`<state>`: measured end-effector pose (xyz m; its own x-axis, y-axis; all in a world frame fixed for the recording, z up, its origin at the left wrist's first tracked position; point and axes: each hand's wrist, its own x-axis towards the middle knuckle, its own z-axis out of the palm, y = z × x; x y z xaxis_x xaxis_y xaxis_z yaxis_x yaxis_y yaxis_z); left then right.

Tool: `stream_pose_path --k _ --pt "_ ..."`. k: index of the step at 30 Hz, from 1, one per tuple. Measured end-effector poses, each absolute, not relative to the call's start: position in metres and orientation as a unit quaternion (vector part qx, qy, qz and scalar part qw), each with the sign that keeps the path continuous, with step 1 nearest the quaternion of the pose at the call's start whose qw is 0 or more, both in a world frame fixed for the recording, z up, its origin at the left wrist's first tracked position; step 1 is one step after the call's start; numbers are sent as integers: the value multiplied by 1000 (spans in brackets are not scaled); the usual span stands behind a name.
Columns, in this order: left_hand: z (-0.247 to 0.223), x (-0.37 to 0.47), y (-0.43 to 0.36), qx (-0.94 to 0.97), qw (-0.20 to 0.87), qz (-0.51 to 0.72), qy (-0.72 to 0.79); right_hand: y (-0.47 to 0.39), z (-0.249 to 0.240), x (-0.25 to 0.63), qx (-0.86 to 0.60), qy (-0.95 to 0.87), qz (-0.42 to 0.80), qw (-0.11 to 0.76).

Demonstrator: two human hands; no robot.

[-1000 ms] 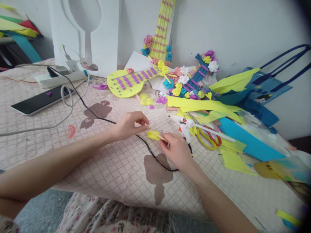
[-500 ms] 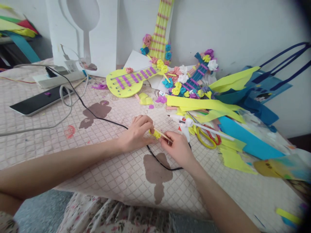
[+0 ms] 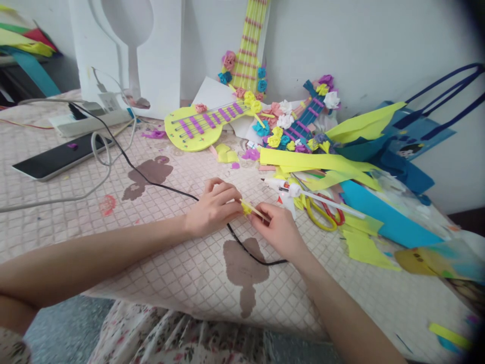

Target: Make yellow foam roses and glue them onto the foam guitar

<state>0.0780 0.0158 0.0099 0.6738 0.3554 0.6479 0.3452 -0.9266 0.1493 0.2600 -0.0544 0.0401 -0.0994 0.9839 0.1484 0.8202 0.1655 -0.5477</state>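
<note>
Between my two hands is a small yellow crepe-paper piece [image 3: 246, 208] with a thin wooden stick [image 3: 254, 210] lying along it. My left hand [image 3: 216, 207] pinches the yellow paper at its left end, and its fingers hide part of it. In my right hand [image 3: 278, 226] the right end of the stick is gripped between thumb and fingers. A black cord [image 3: 248, 251] runs on the table beneath both hands. Just right of my right hand stands a white glue gun [image 3: 290, 189] with a long glue stick in its back.
Scissors with yellow and red handles [image 3: 322, 215] lie among paper strips [image 3: 314, 162]. Behind are a yellow paper guitar [image 3: 193, 134], a blue one [image 3: 305, 121] and paper flowers. A phone [image 3: 56, 159] and power strip [image 3: 89, 121] are left; a blue bag [image 3: 424, 136] stands right.
My left hand's fingers have closed further over the yellow paper, so less of it shows. My right hand keeps its hold on the stick, almost still.
</note>
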Motion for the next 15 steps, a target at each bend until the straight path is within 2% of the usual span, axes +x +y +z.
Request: stream_pose_path --k 4,10,15 --pt "12 78 17 901 81 376 202 -54 39 263 -623 -722 155 257" --pt "12 75 26 821 247 452 246 -53 39 267 -631 -711 163 263" --pt "9 74 32 735 411 456 287 -53 39 266 -634 -708 165 263"
